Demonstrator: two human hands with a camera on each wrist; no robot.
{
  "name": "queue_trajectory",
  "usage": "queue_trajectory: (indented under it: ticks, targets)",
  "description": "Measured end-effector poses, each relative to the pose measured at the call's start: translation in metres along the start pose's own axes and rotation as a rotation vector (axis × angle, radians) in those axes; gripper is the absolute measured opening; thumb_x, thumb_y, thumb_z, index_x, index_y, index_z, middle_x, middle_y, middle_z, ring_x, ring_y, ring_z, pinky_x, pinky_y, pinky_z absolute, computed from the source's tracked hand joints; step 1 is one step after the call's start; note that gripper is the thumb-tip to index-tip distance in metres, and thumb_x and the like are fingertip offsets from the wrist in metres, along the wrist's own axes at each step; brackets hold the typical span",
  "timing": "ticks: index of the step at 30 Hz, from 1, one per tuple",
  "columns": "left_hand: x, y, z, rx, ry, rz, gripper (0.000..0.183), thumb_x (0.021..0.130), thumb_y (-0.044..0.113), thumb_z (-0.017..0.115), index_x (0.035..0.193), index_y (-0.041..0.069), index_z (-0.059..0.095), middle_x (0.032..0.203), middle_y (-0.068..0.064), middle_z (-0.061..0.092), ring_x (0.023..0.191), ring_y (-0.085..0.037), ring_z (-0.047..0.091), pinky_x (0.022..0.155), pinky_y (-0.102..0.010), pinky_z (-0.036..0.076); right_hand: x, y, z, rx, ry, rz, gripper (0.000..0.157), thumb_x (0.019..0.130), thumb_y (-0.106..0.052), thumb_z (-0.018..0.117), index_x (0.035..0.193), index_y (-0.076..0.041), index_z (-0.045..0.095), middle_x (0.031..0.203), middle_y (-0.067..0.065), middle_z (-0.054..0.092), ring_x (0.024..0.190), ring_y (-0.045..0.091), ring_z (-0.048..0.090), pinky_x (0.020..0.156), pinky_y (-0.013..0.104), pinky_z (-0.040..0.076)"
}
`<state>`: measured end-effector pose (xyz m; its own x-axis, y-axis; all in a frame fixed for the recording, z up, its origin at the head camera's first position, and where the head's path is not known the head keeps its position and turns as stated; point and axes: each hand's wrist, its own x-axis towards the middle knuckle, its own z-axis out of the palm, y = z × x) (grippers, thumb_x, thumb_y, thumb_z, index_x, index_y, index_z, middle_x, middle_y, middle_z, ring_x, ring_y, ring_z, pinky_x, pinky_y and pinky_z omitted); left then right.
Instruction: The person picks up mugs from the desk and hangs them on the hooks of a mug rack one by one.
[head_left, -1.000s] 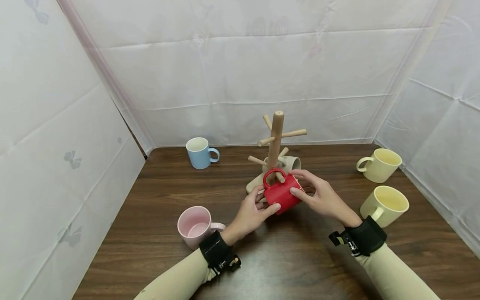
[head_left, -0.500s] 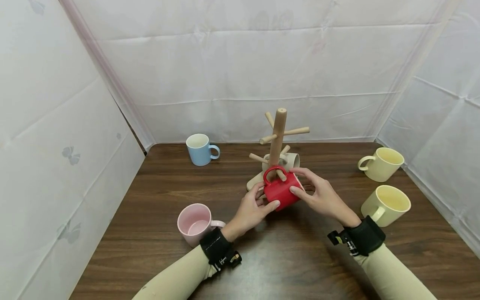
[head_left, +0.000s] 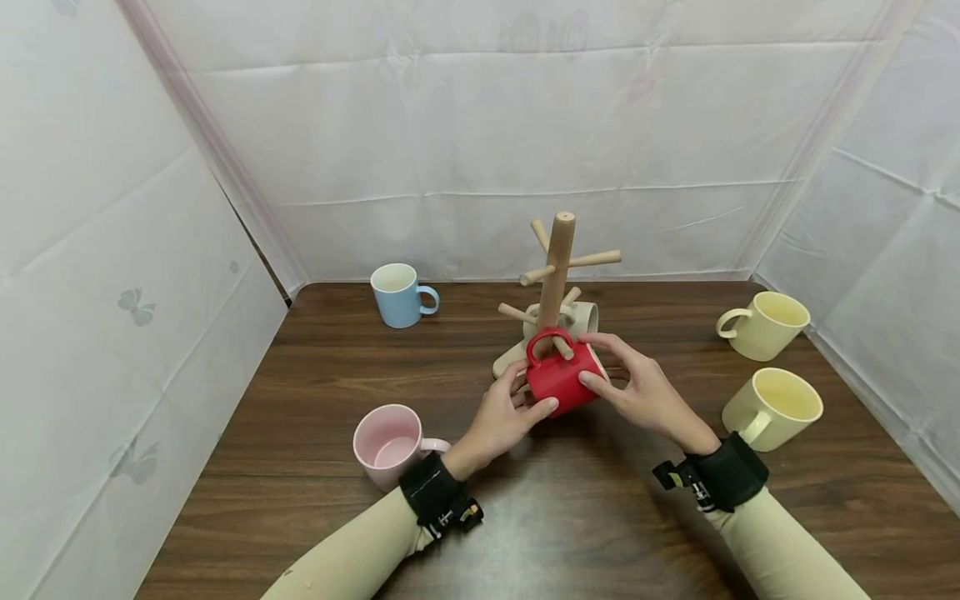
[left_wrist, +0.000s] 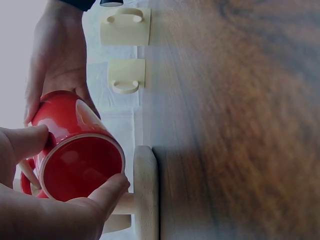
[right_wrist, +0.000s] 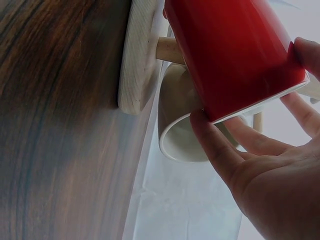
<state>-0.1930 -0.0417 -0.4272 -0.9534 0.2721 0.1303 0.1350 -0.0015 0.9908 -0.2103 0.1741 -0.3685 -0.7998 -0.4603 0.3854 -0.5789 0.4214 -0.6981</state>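
A red mug [head_left: 558, 385] lies on its side, held between both hands in front of a wooden mug tree [head_left: 557, 267]. Its handle is up, and a lower peg [head_left: 562, 348] of the tree pokes through the handle loop. My left hand [head_left: 501, 417] grips the mouth end, its thumb and fingers at the rim [left_wrist: 82, 136]. At the base end my right hand [head_left: 637, 387] pinches the mug with thumb and fingertips. Behind the red mug, a cream mug [right_wrist: 180, 107] hangs on the tree, partly hidden.
A pink mug [head_left: 386, 446] stands close to the left wrist. Farther back on the left is a light blue mug [head_left: 397, 296]. Two yellow mugs [head_left: 767, 327] stand at the right of the dark wooden table [head_left: 315, 375]. White sheeting [head_left: 465, 133] encloses the back and sides.
The whole scene shifts slightly upward in the head view. Both hands keep their hold on the red mug, which stays at the same peg with hardly any movement.
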Motion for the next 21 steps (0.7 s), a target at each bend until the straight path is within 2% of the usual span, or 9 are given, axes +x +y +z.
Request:
queue_trajectory:
  ticks: [4, 14, 21]
  targets:
    - [-0.004, 0.016, 0.000, -0.005, -0.009, -0.007, 0.063, 0.085, 0.007, 0.064, 0.138, -0.001, 0.031, 0.132, -0.019, 0.046, 0.110, -0.030, 0.052, 0.083, -0.034, 0.050, 0.000, 0.001, 0.001, -0.001, 0.018, -0.007, 0.052, 0.083, -0.013, 0.068, 0.130, -0.007, 0.048, 0.125, 0.012, 0.053, 0.099, 0.023, 0.058, 0.078, 0.044, 0.052]
    - [-0.002, 0.018, -0.001, 0.006, -0.001, -0.012, 0.065, 0.085, 0.005, 0.064, 0.140, 0.000, 0.030, 0.135, -0.017, 0.044, 0.113, -0.028, 0.050, 0.086, -0.033, 0.048, 0.001, 0.003, 0.004, -0.010, 0.035, -0.037, 0.053, 0.083, -0.012, 0.069, 0.131, -0.005, 0.046, 0.125, 0.013, 0.052, 0.100, 0.022, 0.058, 0.079, 0.048, 0.051]
    - [-0.002, 0.020, 0.000, 0.014, -0.002, -0.017, 0.066, 0.085, 0.004, 0.063, 0.141, -0.001, 0.028, 0.136, -0.017, 0.042, 0.115, -0.026, 0.049, 0.090, -0.038, 0.045, 0.000, 0.004, 0.006, -0.015, 0.043, -0.038, 0.053, 0.083, -0.012, 0.069, 0.131, -0.005, 0.046, 0.125, 0.013, 0.052, 0.101, 0.022, 0.057, 0.080, 0.048, 0.051]
